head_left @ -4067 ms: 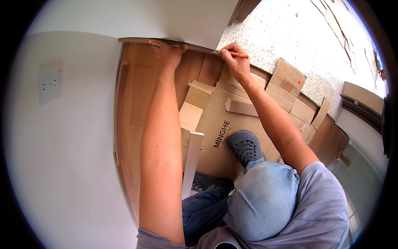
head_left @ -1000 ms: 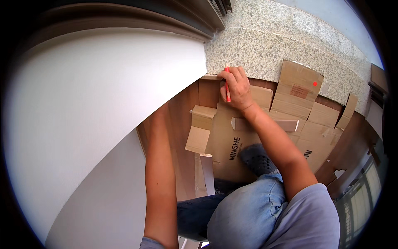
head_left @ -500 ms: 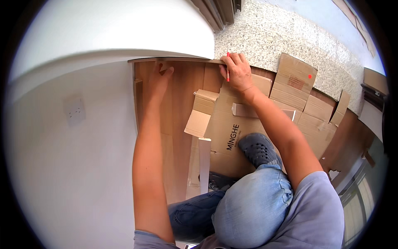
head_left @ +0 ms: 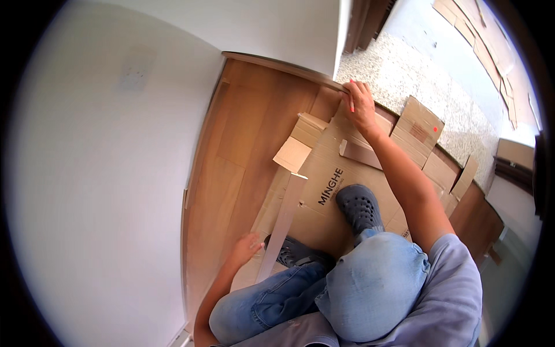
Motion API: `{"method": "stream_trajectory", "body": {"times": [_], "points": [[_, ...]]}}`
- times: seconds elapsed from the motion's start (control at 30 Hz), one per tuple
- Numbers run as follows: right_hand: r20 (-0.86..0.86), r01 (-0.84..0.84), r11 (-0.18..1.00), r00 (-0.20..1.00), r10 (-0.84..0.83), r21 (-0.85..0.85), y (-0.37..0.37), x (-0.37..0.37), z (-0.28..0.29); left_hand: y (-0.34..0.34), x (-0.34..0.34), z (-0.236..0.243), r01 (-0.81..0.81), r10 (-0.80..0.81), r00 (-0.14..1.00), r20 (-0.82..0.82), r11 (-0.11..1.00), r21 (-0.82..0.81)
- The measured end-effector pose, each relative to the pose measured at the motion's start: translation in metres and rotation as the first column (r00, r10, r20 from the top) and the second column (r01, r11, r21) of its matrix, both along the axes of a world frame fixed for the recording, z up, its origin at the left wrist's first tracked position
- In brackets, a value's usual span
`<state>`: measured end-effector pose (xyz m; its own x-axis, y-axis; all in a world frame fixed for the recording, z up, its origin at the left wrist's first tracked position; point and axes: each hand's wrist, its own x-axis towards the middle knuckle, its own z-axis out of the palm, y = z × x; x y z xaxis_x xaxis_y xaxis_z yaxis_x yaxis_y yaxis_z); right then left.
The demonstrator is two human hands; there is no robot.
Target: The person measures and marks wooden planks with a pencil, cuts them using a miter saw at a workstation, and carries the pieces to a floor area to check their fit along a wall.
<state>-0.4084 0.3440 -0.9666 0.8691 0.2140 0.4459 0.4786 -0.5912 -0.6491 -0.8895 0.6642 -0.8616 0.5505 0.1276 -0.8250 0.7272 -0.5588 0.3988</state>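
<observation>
Right hand at the wall's corner with the red pencil; left hand low, by the loose strip.
Right hand [head_left: 359,107]: fingers closed around the red pencil [head_left: 351,105] — beside the end of the brown skirting strip [head_left: 283,65] that runs along the foot of the white wall [head_left: 283,29]. Left hand [head_left: 245,250]: blurred, fingers loosely parted, nothing seen in its grip — near the loose strip [head_left: 284,220] and dark clog [head_left: 296,253]; contact cannot be determined.
</observation>
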Motion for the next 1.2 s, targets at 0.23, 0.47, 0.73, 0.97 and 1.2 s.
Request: {"method": "stream_trajectory", "body": {"times": [0.23, 0.47, 0.73, 0.97, 1.2], "points": [[-0.359, 0.119, 0.978, 0.932, -0.051, 0.170, -0.051, -0.060, 0.068, -0.048, -0.088, 0.002, -0.104, 0.106, 0.993, -0.056, 0.994, 0.046], [-0.699, 0.269, 0.924, 0.715, -0.002, 0.273, -0.213, -0.119, 0.069, -0.044, -0.116, -0.011, -0.139, 0.139, 0.990, 0.011, 0.990, -0.030], [-0.855, 0.498, 0.864, 0.475, -0.209, 0.066, -0.361, -0.208, 0.077, -0.050, -0.094, 0.025, -0.398, 0.403, 0.912, 0.077, 0.914, -0.079], [-0.841, 0.399, 0.897, 0.404, -0.360, -0.192, -0.433, -0.246, 0.041, -0.065, -0.041, 0.069, -0.182, 0.166, 0.970, 0.175, 0.980, 0.078], [-0.021, 0.349, 0.603, 0.854, -0.519, -0.717, -0.306, -0.180, 0.055, -0.077, 0.020, 0.094, -0.082, 0.073, 0.964, 0.255, 0.996, 0.027]]}}
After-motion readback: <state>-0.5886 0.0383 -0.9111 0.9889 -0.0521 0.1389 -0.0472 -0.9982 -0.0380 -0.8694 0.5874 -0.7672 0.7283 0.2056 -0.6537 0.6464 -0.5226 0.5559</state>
